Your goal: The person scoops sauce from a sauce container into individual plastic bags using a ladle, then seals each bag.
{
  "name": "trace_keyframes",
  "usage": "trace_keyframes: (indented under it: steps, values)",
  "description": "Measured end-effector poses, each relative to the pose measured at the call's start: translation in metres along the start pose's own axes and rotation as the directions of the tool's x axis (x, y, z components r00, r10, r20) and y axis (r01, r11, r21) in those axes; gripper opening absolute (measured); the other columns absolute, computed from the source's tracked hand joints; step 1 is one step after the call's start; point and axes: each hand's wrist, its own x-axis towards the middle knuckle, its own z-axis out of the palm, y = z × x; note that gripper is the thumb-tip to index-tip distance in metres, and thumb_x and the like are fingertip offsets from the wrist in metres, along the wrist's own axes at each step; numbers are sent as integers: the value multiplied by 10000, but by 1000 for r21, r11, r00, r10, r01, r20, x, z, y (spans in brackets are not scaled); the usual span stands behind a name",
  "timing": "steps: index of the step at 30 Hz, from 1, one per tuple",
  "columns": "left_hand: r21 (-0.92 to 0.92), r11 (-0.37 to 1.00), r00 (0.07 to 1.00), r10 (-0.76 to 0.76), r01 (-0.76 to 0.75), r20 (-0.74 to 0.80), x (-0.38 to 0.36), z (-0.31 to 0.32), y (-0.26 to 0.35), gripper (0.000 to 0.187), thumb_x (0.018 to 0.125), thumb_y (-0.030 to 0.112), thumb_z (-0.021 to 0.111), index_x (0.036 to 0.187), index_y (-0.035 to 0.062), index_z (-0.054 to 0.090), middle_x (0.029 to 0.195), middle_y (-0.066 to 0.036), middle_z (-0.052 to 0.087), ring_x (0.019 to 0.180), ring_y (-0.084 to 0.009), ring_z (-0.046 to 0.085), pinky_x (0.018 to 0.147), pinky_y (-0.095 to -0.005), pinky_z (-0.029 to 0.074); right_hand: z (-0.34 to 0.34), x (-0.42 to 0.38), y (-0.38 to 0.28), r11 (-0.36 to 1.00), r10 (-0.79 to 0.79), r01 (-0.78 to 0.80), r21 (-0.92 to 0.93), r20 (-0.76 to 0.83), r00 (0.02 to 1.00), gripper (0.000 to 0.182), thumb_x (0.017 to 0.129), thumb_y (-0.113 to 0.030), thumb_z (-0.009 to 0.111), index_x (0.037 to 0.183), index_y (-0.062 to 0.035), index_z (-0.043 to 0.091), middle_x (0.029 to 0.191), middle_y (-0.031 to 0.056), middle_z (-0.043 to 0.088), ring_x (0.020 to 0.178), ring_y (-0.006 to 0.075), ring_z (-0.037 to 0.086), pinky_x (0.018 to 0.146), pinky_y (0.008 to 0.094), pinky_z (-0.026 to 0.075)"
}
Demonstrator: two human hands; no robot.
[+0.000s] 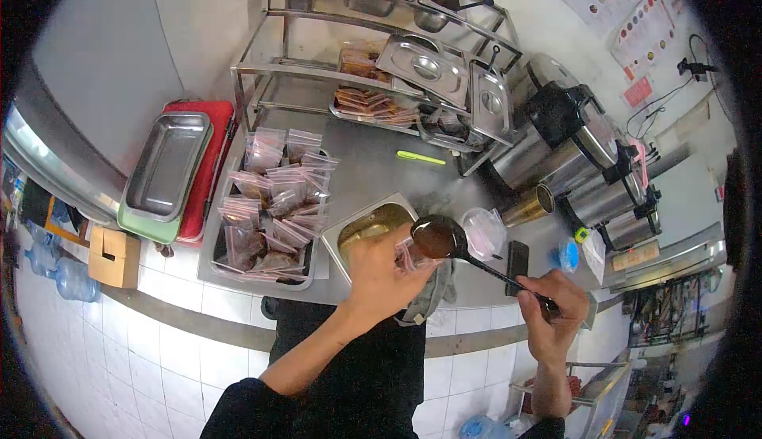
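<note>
My left hand (385, 276) pinches a small clear zip bag (408, 255) near the front of the steel counter. The bowl of a black ladle (439, 238), with brown liquid in it, is right at the bag's mouth. My right hand (556, 312) is closed around the far end of the ladle's handle, at the right. Partly behind my left hand stands a square steel pan (397, 199) with yellowish liquid. To its left, a tray (305, 282) holds many zip bags with dark contents. A grey cloth (429, 300) hangs at the counter's edge below the bag.
A steel rack (274, 66) with lidded pans and packets stands behind. Tall steel pots (548, 133) line the right side. Near the ladle lie a clear plastic container (484, 232), a black flat object (517, 267) and a blue lid (567, 255). A yellow-green pen-like item (421, 157) lies farther back.
</note>
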Motion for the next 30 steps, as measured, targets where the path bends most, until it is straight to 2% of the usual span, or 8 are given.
trace_keyframes:
  steps: [3, 6, 9, 11, 18, 22, 28, 30]
  values:
    - [2, 993, 990, -114, 114, 82, -4, 4, -10, 287, 714, 253, 778, 909, 66, 682, 625, -104, 608, 534, -286, 585, 501, -377, 436, 2, -2, 0, 998, -59, 59, 2, -60, 996, 165, 723, -13, 738, 880, -64, 745, 673, 62, 635, 528, 116, 492, 471, 253, 333]
    - [-16, 999, 995, -50, 52, 81, 0, 4, -8, 288, 709, 242, 784, 896, 49, 681, 613, -106, 610, 517, -281, 578, 494, -375, 434, -1, -4, 0, 996, -46, 42, -77, -60, 997, 180, 709, 3, 739, 877, -62, 742, 692, 83, 657, 539, 137, 535, 481, 257, 367]
    - [-6, 992, 988, -128, 129, 87, -1, 5, -2, 303, 702, 240, 791, 896, 36, 679, 609, -115, 609, 506, -276, 577, 497, -370, 437, 0, -5, 3, 980, -154, 140, -144, -92, 984, 182, 701, 5, 743, 872, -58, 741, 706, 96, 663, 557, 159, 575, 498, 265, 407]
    - [-19, 994, 991, -104, 106, 78, 2, 5, -2, 331, 696, 239, 795, 908, 13, 677, 610, -121, 607, 509, -276, 580, 500, -372, 438, 1, -6, 5, 970, -222, 208, -127, -113, 968, 198, 695, 11, 747, 881, -55, 742, 712, 102, 659, 578, 178, 606, 522, 270, 438]
    - [-24, 997, 995, -72, 74, 66, 4, 9, -4, 482, 666, 221, 802, 1009, -90, 668, 642, -161, 617, 529, -285, 594, 533, -370, 461, 1, -7, 2, 945, -279, 250, -212, -118, 953, 210, 693, 20, 745, 891, -51, 735, 716, 107, 657, 575, 187, 609, 513, 265, 434]
    - [-11, 994, 991, -112, 113, 74, 4, 11, -6, 495, 652, 221, 807, 1015, -85, 670, 676, -173, 633, 558, -293, 612, 555, -367, 474, 1, -7, 4, 932, -316, 284, -227, -117, 942, 216, 694, 15, 749, 896, -58, 732, 713, 106, 653, 563, 187, 600, 495, 274, 429]
    - [-30, 999, 999, -36, 37, 35, 5, 9, -5, 490, 631, 202, 806, 1017, -69, 674, 731, -189, 656, 613, -313, 640, 594, -382, 493, 3, -7, 5, 913, -356, 317, -256, -124, 926, 201, 699, 7, 752, 884, -69, 729, 702, 103, 646, 545, 188, 583, 483, 280, 422]
    - [18, 999, 999, -35, 34, 3, 7, 9, 0, 201, 738, 169, 810, 738, 26, 669, 675, -94, 657, 577, -229, 627, 569, -327, 475, 2, -8, 5, 913, -357, 317, -256, -127, 925, 200, 700, 7, 753, 882, -70, 728, 698, 103, 644, 544, 189, 583, 482, 280, 421]
